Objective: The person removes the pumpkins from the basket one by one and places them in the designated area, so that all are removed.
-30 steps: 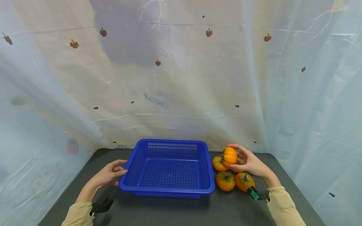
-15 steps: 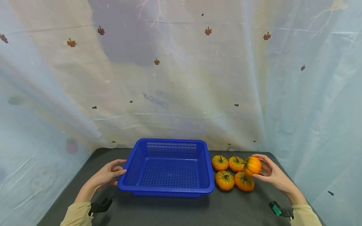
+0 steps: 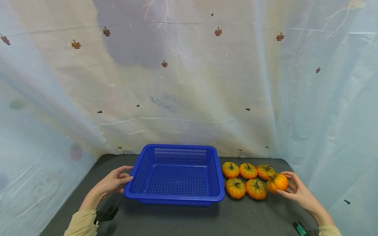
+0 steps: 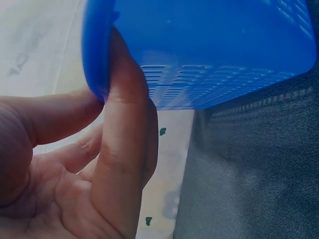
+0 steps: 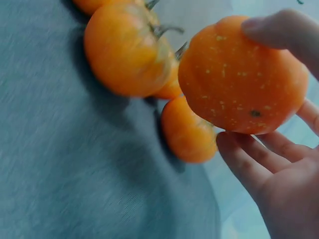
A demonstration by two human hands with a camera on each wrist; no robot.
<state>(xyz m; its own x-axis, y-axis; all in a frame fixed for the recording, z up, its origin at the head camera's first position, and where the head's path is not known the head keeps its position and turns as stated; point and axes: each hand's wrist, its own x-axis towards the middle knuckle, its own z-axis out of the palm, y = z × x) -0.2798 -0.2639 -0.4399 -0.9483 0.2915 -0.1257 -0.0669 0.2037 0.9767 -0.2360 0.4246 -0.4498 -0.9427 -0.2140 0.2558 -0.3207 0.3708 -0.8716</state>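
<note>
My left hand pinches the left rim of a blue plastic basket with perforated walls. The left wrist view shows the thumb on the outer face of the rim and the fingers tucked under it, against the basket wall. Nothing lies inside the basket. At the right, my right hand holds a small orange pumpkin by its sides, thumb opposite the fingers. In the right wrist view this pumpkin is tilted, its speckled underside facing the camera and raised off the table.
Several small pumpkins with green-tinged tops, such as the front one, sit in two rows between the basket and my right hand. All stand on a dark grey table. A pale plastic curtain hangs behind and at both sides.
My right hand has carried a pumpkin right to the back row and let it go there. It now holds another, further right and nearer the front. The left hand and basket stay put.
</note>
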